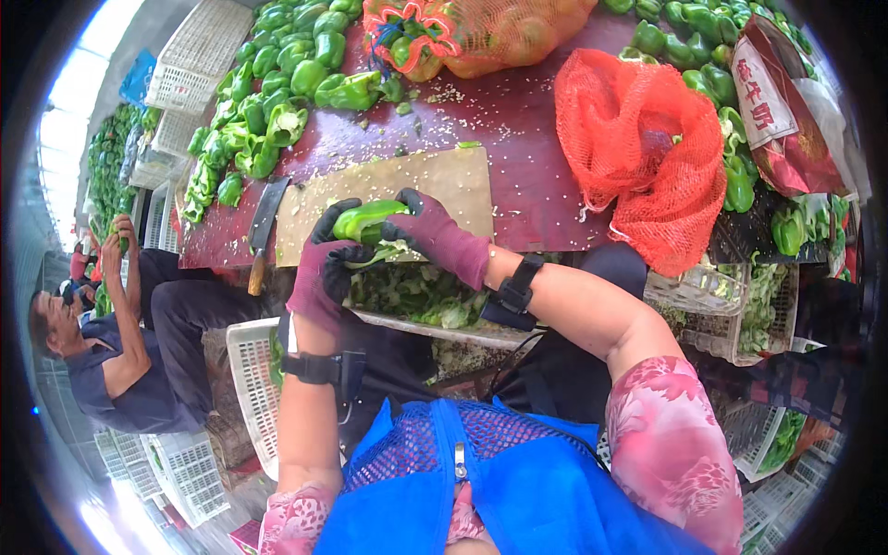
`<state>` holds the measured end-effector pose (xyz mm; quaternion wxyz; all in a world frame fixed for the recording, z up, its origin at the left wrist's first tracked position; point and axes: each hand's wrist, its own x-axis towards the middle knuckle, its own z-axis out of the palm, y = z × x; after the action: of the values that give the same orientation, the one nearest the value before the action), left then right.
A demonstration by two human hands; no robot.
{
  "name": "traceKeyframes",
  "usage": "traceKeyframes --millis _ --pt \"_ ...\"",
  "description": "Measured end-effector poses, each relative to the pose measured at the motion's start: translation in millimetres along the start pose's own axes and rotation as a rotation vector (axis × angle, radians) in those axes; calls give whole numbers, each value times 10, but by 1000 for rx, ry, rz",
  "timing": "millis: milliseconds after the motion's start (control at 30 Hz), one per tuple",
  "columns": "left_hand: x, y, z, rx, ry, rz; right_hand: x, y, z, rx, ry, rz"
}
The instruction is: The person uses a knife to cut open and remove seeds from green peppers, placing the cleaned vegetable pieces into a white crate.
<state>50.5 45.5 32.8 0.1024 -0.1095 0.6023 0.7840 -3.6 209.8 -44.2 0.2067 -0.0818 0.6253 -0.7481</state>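
Both my hands wear maroon gloves with dark fingers and hold one green bell pepper (363,222) over the near edge of a tan cutting board (407,180). My left hand (324,268) grips it from the left and below. My right hand (435,231) has its fingers and thumb on the pepper's right end. A thin green strip hangs under the pepper between the hands. Left of the board lies a knife (266,222), its dark blade on the red table and its wooden handle over the edge. Below my hands, a container holds green pepper scraps (444,296).
Green peppers (277,83) pile up at the far left, several cut open. A red mesh bag (638,148) lies on the right; a filled orange net sack (499,32) stands at the back. A co-worker (111,342) sits at left, holding something green. White crates (250,388) flank my legs.
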Motion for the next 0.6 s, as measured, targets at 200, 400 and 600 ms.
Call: traceKeyframes --millis 200,400,600 --pt "-179 -402 -830 153 19 60 -129 -228 12 424 -416 143" --pt "-62 -88 -789 -424 257 -19 -177 -318 -210 -796 -478 -102" --pt "-432 -64 81 1527 41 618 -155 -444 -112 -803 -424 -45"
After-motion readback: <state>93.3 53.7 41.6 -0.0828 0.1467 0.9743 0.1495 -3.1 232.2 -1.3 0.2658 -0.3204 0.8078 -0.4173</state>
